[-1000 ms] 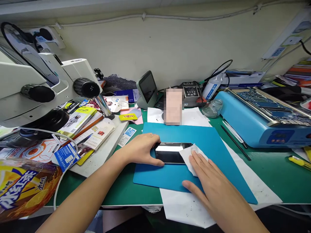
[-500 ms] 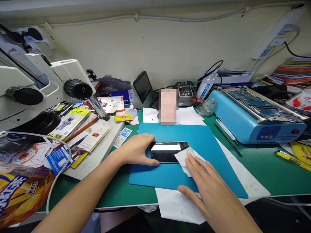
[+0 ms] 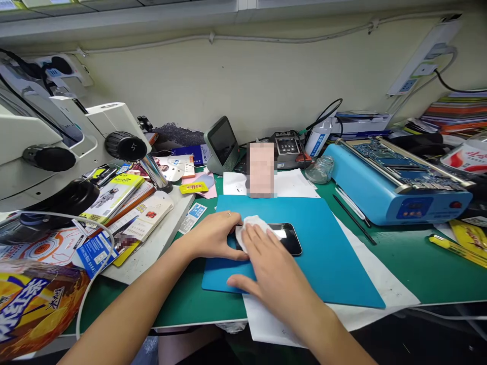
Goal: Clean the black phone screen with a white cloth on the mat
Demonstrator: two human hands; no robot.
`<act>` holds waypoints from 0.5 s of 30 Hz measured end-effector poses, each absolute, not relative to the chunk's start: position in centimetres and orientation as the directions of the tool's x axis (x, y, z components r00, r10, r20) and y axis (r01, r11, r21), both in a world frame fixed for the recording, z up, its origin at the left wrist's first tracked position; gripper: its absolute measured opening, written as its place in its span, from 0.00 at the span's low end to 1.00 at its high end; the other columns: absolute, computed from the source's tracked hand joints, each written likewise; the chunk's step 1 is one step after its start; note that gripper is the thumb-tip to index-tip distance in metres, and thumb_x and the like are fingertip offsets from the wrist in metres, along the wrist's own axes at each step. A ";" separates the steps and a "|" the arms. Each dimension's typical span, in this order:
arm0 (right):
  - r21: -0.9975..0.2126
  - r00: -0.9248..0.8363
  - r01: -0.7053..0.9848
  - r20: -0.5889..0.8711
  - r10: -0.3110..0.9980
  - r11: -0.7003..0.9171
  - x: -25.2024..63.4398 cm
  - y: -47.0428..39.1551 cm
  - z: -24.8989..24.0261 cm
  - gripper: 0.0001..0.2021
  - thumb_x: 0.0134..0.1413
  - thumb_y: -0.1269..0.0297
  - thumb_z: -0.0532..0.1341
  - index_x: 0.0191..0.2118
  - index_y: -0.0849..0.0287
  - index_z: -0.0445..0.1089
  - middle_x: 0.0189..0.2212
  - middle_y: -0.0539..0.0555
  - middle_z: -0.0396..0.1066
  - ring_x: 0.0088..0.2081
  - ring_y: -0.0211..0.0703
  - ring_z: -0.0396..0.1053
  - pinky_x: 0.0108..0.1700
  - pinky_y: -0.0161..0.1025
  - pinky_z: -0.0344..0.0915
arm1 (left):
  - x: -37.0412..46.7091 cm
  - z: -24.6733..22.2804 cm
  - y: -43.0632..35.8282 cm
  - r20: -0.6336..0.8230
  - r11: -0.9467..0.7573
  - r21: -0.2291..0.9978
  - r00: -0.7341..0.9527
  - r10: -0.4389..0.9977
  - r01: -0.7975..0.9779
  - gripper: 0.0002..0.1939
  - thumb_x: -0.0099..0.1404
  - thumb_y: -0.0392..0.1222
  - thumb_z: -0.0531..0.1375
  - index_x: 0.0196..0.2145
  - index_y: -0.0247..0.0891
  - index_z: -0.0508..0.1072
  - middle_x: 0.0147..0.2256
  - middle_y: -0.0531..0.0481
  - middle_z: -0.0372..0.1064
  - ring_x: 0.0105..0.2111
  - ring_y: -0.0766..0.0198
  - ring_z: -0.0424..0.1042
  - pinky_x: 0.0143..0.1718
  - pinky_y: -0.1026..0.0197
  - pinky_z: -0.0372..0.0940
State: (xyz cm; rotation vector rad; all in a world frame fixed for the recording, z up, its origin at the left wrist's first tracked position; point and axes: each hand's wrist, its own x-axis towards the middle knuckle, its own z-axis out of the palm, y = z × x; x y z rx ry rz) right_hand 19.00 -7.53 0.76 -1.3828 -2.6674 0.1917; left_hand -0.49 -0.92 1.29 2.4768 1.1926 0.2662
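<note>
A smartphone (image 3: 292, 239) with a dark, glossy screen lies flat and lengthwise on a blue mat (image 3: 331, 274). My left hand (image 3: 215, 235) grips its left end, thumb at the near edge and fingers at the far edge. Under the fingers of my right hand (image 3: 272, 263) a white wipe (image 3: 254, 221) is pressed onto the left part of the screen, close to my left hand. The right thumb sticks out to the left over the mat. Wipe and fingers cover the phone's left half; its right half shows light reflections.
White paper (image 3: 266, 319) sticks out beneath the mat. A microscope (image 3: 125, 144), booklets (image 3: 114, 195) and a snack bag (image 3: 38, 309) crowd the left. Behind stand a small display (image 3: 223, 139) and a glass jar (image 3: 320, 170). A blue machine (image 3: 395, 197) and black tweezers (image 3: 353, 219) are on the right.
My right hand has slid the wipe leftward across the screen, from the phone's right end to its left part. My left hand keeps its hold. The view has shifted slightly.
</note>
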 end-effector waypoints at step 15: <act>-0.215 -0.499 0.849 -0.025 0.867 0.482 26.2 -6.6 0.1 0.39 0.65 0.39 0.51 0.72 0.59 0.52 0.71 0.59 0.49 0.70 0.60 0.50 0.66 0.63 0.57 | -1.2 1.2 -0.3 0.007 -0.596 0.422 0.655 0.756 0.683 0.28 0.56 0.65 0.68 0.40 0.40 0.67 0.37 0.50 0.71 0.37 0.55 0.71 0.34 0.58 0.57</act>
